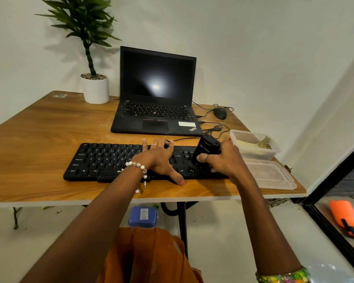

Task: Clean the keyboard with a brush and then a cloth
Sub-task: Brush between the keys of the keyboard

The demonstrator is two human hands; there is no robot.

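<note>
A person standing at a wooden table (49,127) works a black brush (204,152) over the right-hand end of a black keyboard (110,160), which lies along the table's near edge with its long axis running left to right. The right hand (223,158) curls its grip round the brush's barrel, bristle end down on the keys near the arrow cluster; the tool stands nearly upright, tilted slightly away. White lettering on the barrel is visible but too blurred to read with confidence. The left hand (159,158) lies flat on the keyboard's middle, fingers spread and straight, thumb at the front edge, apparently steadying it and holding nothing.

By the look of it, the brushing stage is under way. Most of the keyboard stretches away to the left of the brush, so any sweep along the long axis would run toward, and meet, the steadying left hand.

Behind the keyboard sits an open laptop (155,94) marked "ThinkPad" on its palm rest, screen dark. To the right stand a clear plastic container (255,148) with pale contents, possibly the cloth, and its lid (274,176) just beside it. A wired mouse (220,113) and a potted plant (95,86) occupy the far side.
</note>
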